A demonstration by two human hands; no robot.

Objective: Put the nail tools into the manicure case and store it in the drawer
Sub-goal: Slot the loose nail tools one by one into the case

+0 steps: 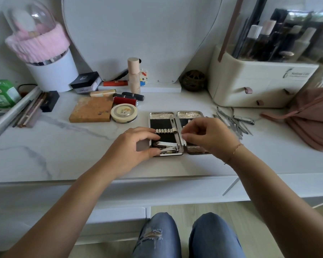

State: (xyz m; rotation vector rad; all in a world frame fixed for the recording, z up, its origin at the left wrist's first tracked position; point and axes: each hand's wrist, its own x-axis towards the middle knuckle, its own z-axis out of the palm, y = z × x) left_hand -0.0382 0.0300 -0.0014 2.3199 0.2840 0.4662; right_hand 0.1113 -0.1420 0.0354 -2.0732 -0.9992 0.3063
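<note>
A silver manicure case (pixel 163 115) lies open flat on the marble vanity top, black lining showing. Two nail clippers (pixel 168 147) sit at the near end of its left half, under a ribbed elastic strap (pixel 166 130). My left hand (pixel 136 146) grips the case's left near edge, thumb by the clippers. My right hand (pixel 207 135) pinches a long flat metal tool (pixel 177 133) that stands along the case's hinge. A pile of several loose metal nail tools (pixel 235 122) lies on the top just right of the case.
A brown palette (pixel 90 109), a round compact (pixel 123 112) and lipsticks lie behind left of the case. A cream organizer with small drawers (pixel 250 86) stands back right, a pink pouch (pixel 313 116) beside it. White drawer fronts (pixel 119 194) run below the table edge, above my knees.
</note>
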